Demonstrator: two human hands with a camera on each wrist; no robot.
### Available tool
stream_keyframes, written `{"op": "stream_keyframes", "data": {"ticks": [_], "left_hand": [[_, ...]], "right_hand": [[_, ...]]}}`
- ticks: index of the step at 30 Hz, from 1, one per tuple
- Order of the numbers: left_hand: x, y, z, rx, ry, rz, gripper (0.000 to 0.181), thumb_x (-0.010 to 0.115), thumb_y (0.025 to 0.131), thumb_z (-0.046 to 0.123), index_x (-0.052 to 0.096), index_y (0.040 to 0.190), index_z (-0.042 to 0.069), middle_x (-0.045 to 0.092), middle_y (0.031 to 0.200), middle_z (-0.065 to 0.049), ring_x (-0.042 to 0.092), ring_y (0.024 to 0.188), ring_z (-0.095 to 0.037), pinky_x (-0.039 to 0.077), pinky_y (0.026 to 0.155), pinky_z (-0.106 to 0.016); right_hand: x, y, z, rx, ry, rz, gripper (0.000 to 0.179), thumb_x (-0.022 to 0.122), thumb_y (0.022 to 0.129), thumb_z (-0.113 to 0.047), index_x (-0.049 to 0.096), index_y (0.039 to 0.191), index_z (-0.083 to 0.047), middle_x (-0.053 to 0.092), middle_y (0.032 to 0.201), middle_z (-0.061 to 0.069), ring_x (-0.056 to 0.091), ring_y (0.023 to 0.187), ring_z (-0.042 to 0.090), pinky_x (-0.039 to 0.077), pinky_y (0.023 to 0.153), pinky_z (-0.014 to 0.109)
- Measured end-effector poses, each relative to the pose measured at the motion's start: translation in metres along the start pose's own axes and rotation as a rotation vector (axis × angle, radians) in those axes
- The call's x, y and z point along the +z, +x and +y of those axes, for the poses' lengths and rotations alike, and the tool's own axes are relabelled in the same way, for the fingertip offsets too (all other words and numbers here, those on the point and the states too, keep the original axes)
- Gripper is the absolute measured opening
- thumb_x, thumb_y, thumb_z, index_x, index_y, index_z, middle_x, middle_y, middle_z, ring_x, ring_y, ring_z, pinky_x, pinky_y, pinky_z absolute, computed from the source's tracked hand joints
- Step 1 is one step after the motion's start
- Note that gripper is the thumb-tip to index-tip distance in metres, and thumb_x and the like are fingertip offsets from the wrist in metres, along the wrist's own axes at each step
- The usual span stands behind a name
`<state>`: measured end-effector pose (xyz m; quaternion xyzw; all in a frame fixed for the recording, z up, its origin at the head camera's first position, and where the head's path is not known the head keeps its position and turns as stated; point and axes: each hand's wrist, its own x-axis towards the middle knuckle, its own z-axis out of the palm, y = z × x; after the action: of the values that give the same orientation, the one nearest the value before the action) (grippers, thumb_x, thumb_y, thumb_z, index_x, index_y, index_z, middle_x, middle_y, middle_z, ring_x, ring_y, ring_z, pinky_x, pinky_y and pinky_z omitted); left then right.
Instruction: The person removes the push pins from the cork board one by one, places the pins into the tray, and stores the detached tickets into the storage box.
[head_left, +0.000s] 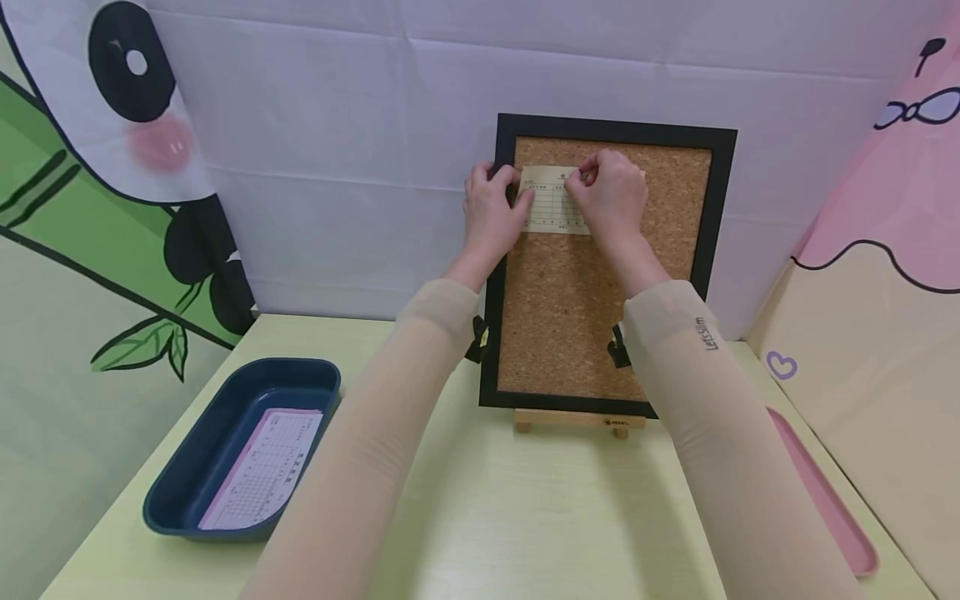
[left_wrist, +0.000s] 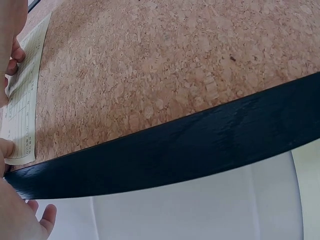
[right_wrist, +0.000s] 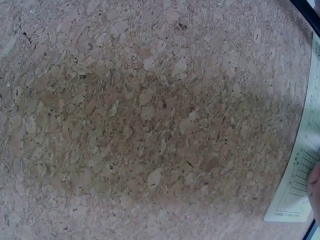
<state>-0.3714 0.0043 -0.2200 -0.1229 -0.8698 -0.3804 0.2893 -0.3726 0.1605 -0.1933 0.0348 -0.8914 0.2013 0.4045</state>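
A cork board [head_left: 570, 317] in a black frame leans on a small wooden easel [head_left: 577, 418]. Against its upper part lies a pale yellow printed paper slip [head_left: 551, 208], which both wrist views also show in part. My left hand [head_left: 491, 204] grips the board's left edge: its thumb presses the slip's left end and its fingers reach behind the black frame [left_wrist: 165, 155]. Over the slip's upper middle, my right hand [head_left: 613, 196] has thumb and forefinger pinched together. Whatever small thing they pinch is hidden by the fingertips.
On the table's left stands a dark blue tray [head_left: 168, 500] with pink-edged printed slips [head_left: 262, 467] inside. A pink tray [head_left: 828, 500] lies at the right edge, partly behind my right sleeve. Black clips [head_left: 618, 346] show near the board's lower half. A printed cloth hangs behind.
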Motion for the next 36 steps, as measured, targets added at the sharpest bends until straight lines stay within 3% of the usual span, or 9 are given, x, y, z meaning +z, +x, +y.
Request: {"op": "stream_keyframes", "data": {"ticks": [11,20,36], "left_hand": [[0.0018,0.0019,-0.0004,0.007,-0.019,0.010,0.024,0.054,0.087,0.038,0.055,0.096,0.016,0.032,0.135,-0.007,0.026,0.126,-0.019,0.027,0.099,-0.038],[-0.0005,0.0015,0.0021,-0.012,0.010,-0.006,0.025,0.052,0.087,0.040,0.055,0.097,0.017,0.032,0.135,-0.007,0.026,0.125,-0.019,0.029,0.096,-0.040],[-0.0048,-0.0010,0.0086,-0.041,0.026,-0.013,0.026,0.052,0.087,0.040,0.055,0.098,0.016,0.032,0.135,-0.008,0.026,0.125,-0.021,0.029,0.097,-0.040]], "right_hand": [[0.0006,0.0011,0.0044,-0.031,0.031,0.026,0.023,0.050,0.083,-0.026,0.065,0.086,-0.009,0.061,0.078,0.007,0.054,0.067,0.020,0.041,0.059,0.034],[0.0000,0.0011,0.0065,-0.047,0.074,0.008,0.022,0.050,0.084,-0.024,0.064,0.087,-0.007,0.060,0.078,0.008,0.052,0.068,0.019,0.040,0.062,0.032],[-0.0043,-0.0020,0.0093,-0.105,0.166,0.046,0.021,0.052,0.083,-0.022,0.063,0.086,-0.005,0.057,0.074,0.008,0.049,0.066,0.018,0.038,0.063,0.029]]}}
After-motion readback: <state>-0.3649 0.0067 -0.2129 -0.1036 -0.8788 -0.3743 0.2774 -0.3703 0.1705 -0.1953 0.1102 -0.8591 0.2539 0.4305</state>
